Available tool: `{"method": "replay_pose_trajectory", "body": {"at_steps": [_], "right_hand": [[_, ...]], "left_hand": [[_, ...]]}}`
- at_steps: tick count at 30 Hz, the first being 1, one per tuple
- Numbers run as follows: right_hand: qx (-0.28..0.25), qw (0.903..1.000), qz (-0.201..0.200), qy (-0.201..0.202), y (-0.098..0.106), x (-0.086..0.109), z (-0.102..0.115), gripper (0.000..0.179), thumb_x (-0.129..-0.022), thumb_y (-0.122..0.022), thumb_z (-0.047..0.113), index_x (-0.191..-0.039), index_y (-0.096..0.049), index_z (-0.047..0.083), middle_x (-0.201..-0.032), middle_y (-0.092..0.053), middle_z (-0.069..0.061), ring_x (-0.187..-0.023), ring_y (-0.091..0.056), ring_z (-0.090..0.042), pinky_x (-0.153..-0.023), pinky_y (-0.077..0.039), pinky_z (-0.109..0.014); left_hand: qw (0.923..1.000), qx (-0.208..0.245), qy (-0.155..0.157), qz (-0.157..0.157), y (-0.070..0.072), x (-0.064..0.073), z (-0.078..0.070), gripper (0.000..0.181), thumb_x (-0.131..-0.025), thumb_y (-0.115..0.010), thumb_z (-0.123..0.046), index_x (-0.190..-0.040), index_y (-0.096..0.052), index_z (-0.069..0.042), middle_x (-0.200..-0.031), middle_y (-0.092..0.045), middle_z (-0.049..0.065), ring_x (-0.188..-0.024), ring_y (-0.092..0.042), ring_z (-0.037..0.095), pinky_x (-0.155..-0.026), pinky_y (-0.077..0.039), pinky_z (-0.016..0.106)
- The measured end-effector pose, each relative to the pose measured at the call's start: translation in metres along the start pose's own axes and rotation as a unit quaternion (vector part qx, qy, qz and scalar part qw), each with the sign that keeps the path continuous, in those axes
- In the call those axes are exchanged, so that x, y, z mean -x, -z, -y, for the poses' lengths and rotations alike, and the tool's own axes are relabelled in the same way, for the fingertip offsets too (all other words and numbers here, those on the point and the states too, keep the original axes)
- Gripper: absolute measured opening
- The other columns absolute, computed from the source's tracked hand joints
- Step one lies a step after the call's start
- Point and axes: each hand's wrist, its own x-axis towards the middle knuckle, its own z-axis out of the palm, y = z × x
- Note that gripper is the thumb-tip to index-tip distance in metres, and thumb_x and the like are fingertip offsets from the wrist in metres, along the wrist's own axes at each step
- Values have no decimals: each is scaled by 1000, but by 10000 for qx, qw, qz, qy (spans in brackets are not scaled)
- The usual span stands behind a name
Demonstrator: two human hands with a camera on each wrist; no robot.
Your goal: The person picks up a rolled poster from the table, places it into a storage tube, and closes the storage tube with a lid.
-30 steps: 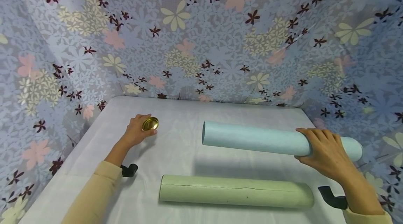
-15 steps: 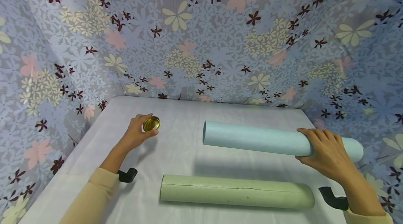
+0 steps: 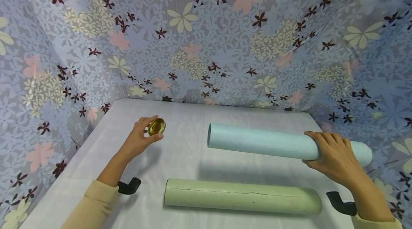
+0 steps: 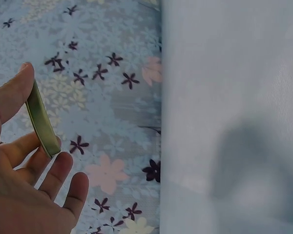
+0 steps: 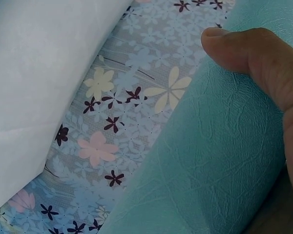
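Note:
My left hand (image 3: 137, 137) pinches a gold metal jar lid (image 3: 157, 127) by its rim, between thumb and fingers, above the left side of the table. The lid's hollow inside faces the head camera; in the left wrist view the lid (image 4: 43, 121) shows edge-on. On the right, my right hand (image 3: 334, 155) grips a light blue tube (image 3: 257, 140) near its right end. That tube is held above the table, its open left end pointing toward the middle. Its textured surface (image 5: 200, 161) fills much of the right wrist view, with the thumb across it.
A light green tube (image 3: 241, 196) with a crack line along its top lies near the table's front. The table (image 3: 183, 146) has a white cover. Flowered cloth (image 3: 219, 43) hangs behind and at both sides. Black mounts (image 3: 129, 186) stick out from both wrists.
The jar lid has turned more upright in my left hand and shifted slightly right. My right hand and the light blue tube stay almost still.

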Motion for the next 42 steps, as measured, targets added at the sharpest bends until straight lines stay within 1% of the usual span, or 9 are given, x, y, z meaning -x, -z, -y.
{"method": "replay_pose_trajectory", "body": {"at_steps": [4,7,14,20,23,29,32,37,42], "right_hand": [[17,10000,-6,2,0,0,0,94,-46,-92,22,-128,-50,11,-116,-56,-20,-102,-45,-43,-81,-30,-58],[18,10000,5,-10,1,1,0,93,-46,-92,22,-128,-49,12,-116,-56,-20,-102,-45,-43,-81,-30,-58],[2,10000,29,-54,2,1,2,92,-48,-91,23,-129,-49,12,-117,-55,-19,-103,-44,-43,-81,-29,-58],[-7,10000,2,-52,3,1,4,92,-47,-92,23,-128,-49,12,-117,-55,-20,-104,-44,-45,-82,-29,-60],[-10,10000,-31,-22,3,2,4,93,-46,-92,22,-128,-49,12,-116,-55,-21,-104,-44,-45,-82,-29,-60],[-62,9998,-146,83,3,3,4,95,-43,-92,18,-128,-50,11,-115,-56,-21,-102,-44,-44,-82,-29,-60],[-77,9998,-169,114,2,3,4,95,-42,-92,17,-128,-51,11,-115,-56,-20,-102,-45,-43,-81,-29,-59],[-82,9997,-196,142,1,3,5,95,-42,-92,17,-127,-52,11,-115,-57,-19,-102,-45,-43,-81,-29,-59],[-77,9996,-212,164,1,3,5,96,-41,-92,18,-127,-51,11,-115,-56,-20,-102,-45,-43,-82,-29,-59]], "left_hand": [[9996,276,-6,-15,-1,6,-7,71,-84,-71,-32,-145,-37,-17,-140,-39,12,-127,-36,28,-101,-34,46],[9988,489,-72,-27,-2,10,-13,71,-84,-71,-31,-145,-37,-19,-140,-40,10,-126,-39,28,-101,-33,44],[9958,893,-217,-27,-9,18,-26,68,-85,-71,-28,-144,-38,-24,-138,-41,8,-124,-41,27,-100,-34,45],[9914,1234,-434,-41,-18,24,-36,65,-85,-70,-22,-143,-40,-25,-137,-43,5,-121,-41,24,-102,-35,48],[9888,1400,-522,-6,-23,27,-41,64,-86,-69,-20,-143,-40,-26,-138,-42,5,-121,-41,23,-102,-35,46],[9810,1822,-654,89,-32,29,-49,61,-88,-67,-17,-142,-41,-26,-136,-43,4,-121,-42,23,-100,-38,31],[9761,2046,-714,138,-37,29,-53,59,-89,-66,-16,-142,-41,-26,-137,-42,5,-121,-41,24,-96,-42,24],[9676,2400,-725,282,-44,30,-60,58,-90,-64,-15,-143,-40,-27,-139,-40,4,-120,-42,25,-86,-50,25],[9606,2642,-788,352,-52,29,-67,58,-90,-64,-16,-142,-41,-26,-140,-41,3,-120,-43,24,-84,-51,26]]}}
